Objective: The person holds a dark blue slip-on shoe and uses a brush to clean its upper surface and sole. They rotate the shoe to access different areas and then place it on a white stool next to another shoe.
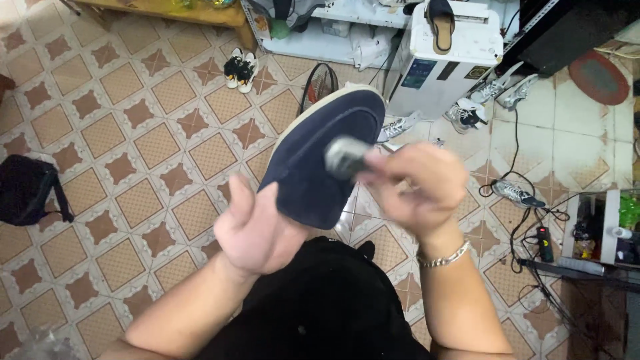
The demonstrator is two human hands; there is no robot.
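Observation:
My left hand (257, 230) holds a dark blue suede shoe (320, 153) with a pale sole edge, gripping it from inside and below so the toe points up and away. My right hand (417, 183), with a silver bracelet on its wrist, is closed around a small grey brush-like tool (345, 157) whose blurred end rests on the shoe's upper. Both forearms rise from my lap, which is covered in black cloth.
Patterned tile floor (133, 133) all around. A black bag (27, 190) lies at the left. Several sneakers (240, 67) are scattered near a white appliance (447, 60) with a sandal on top. Cables and a power strip (543, 243) lie at the right beside a low shelf.

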